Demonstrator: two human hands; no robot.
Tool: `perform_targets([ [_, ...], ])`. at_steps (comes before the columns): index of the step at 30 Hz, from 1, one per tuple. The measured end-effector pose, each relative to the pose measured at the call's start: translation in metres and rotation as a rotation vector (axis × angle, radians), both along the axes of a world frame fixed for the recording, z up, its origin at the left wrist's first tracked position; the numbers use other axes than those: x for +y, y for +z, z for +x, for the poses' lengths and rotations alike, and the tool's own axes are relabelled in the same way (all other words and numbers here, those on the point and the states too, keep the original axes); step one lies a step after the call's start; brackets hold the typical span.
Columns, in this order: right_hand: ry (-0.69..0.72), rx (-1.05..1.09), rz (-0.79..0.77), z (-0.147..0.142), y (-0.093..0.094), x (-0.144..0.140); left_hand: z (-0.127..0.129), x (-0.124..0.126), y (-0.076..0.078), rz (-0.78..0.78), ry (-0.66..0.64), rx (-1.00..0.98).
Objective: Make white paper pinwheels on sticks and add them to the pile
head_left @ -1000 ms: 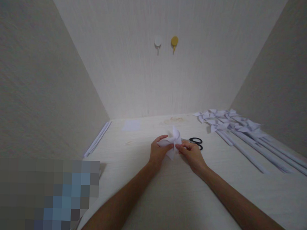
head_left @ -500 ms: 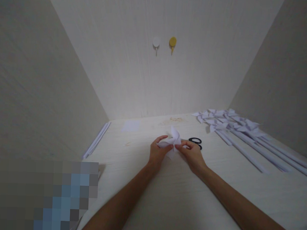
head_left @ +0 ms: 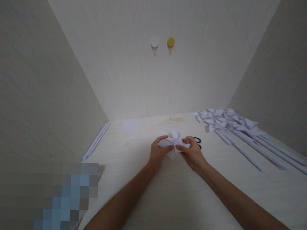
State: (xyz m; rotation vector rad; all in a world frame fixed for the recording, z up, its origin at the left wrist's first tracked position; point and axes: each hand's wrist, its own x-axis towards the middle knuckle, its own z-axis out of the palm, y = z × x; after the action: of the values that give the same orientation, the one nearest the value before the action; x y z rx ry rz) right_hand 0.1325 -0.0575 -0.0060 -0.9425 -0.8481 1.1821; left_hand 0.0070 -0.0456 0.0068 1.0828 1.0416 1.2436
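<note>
Both the left hand (head_left: 157,152) and right hand (head_left: 192,153) pinch the folded white paper pinwheel (head_left: 174,143); gentle, even pressure at its centre should spare the vanes.

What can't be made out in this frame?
Head view, the only one:
- Scissors: mostly behind the right hand; blades hidden.
- Folded white paper: its centre is covered by fingertips of both hands; left hand.
- Lower left corner: pixelated block.
- Paper pinwheels: sticks cut off by the right edge.
</note>
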Motion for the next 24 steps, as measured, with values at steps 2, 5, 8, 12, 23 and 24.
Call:
perform_targets([
  [2, 0.048, 0.075, -0.029, 0.005, 0.003, 0.001, -0.004, 0.001, 0.002, -0.022, -0.085, -0.036],
  [5, 0.174, 0.102, -0.057, 0.014, 0.008, 0.001, -0.01, 0.003, 0.006, -0.059, -0.255, -0.091],
  [8, 0.32, 0.057, -0.097, 0.023, 0.01, 0.0, -0.014, 0.004, 0.01, -0.086, -0.363, -0.116],
  [12, 0.429, -0.028, -0.117, 0.028, 0.012, -0.003, -0.014, 0.004, 0.013, -0.129, -0.445, -0.01],
  [23, 0.482, -0.222, -0.117, 0.028, 0.009, -0.002, -0.009, 0.004, 0.008, -0.06, -0.444, 0.258],
  [24, 0.484, -0.223, -0.119, 0.028, 0.01, -0.002, -0.009, 0.005, 0.007, -0.057, -0.444, 0.254],
])
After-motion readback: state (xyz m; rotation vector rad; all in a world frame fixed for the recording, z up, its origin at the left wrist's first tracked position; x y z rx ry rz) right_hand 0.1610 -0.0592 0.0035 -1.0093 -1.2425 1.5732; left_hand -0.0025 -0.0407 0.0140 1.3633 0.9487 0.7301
